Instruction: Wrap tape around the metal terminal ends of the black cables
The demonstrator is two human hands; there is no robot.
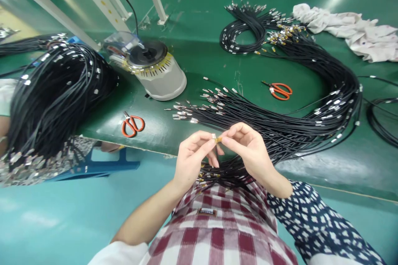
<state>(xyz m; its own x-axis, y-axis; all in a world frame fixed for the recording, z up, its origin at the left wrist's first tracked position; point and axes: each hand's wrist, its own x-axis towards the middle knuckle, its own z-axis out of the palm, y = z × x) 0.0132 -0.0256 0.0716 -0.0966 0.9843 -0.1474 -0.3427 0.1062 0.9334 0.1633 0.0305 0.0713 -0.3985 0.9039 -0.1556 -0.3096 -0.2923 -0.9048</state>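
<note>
Left hand (191,155): thumb and fingers pinch together on a black cable (217,150) near its pale tip (214,136);
Right hand (248,145): thumb and finger clamp on a small yellow piece (219,139) beside that tip;
Cable's place: between both hands, above the lap, by the green table (199,56);
Progress: I judge this one end to be mid-step, since both hands are on it;
Cable bundle (280,122): many more cables lie loose, their ends out of both hands; from here I cannot tell which are finished;
Orange-handled snips (133,126): on the table, out of hand.

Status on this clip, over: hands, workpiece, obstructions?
Left hand pinching cable. Right hand on gold connector. Bundle close by both hands, not visibly blocking them.
</note>
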